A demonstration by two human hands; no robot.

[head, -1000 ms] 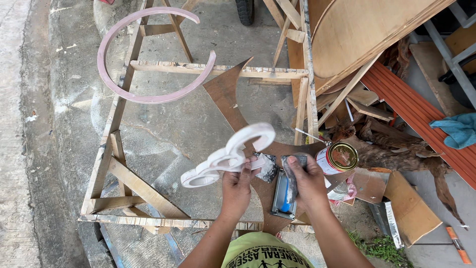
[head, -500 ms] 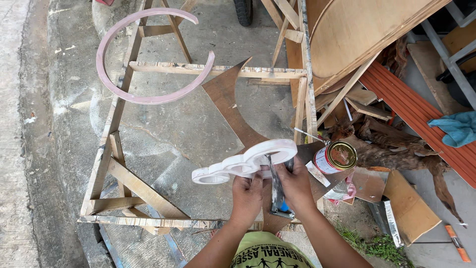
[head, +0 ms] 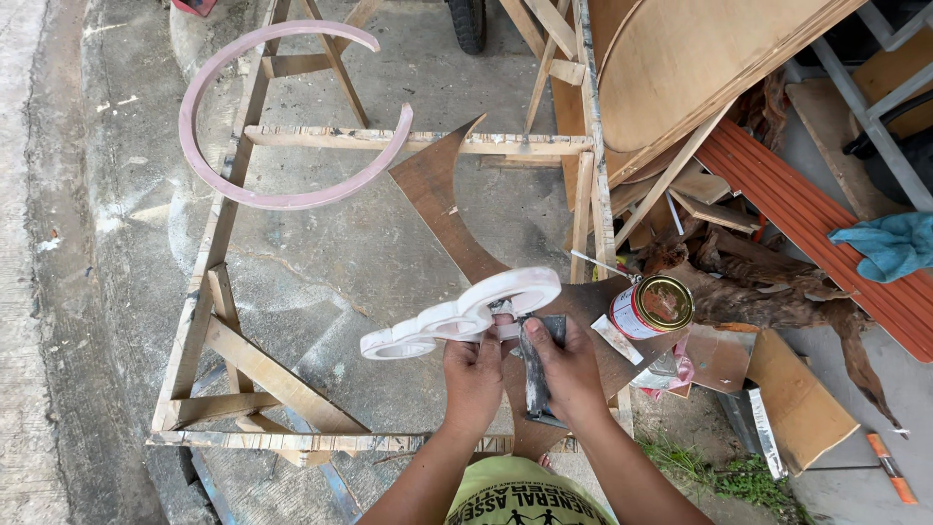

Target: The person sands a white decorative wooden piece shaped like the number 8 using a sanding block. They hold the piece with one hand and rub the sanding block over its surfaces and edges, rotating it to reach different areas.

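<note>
Over the open wooden frame (head: 292, 437) we hold a white cutout (head: 466, 313), a flat piece made of joined rings, up in the air just above a brown curved board (head: 437, 199) that lies across the frame. Our left hand (head: 473, 374) is closed on the cutout's near edge, about at its middle. Our right hand (head: 569, 365) is closed around a dark, flat tool (head: 535, 374), a scraper or a folded sanding sheet as far as we can tell, with its top end pressed against the underside of the cutout's larger ring.

Several things could go wrong from here, in our judgement. The cutout is gripped at one spot only, so pressure from the tool could twist it in the left hand or crack it where the rings join, which looks like its thinnest part. Since the frame is open beneath, a slip would drop the piece through to the concrete floor (head: 117, 194). An open tin can (head: 649, 307) stands just to the right of our right hand, and a jerk of the elbow could tip it.

The cutout's long axis runs from lower left to upper right, slightly rising; its smallest ring points left and its largest ring points right, toward the can. A pink ring (head: 282, 199) with a gap rests on the frame, well apart.
</note>
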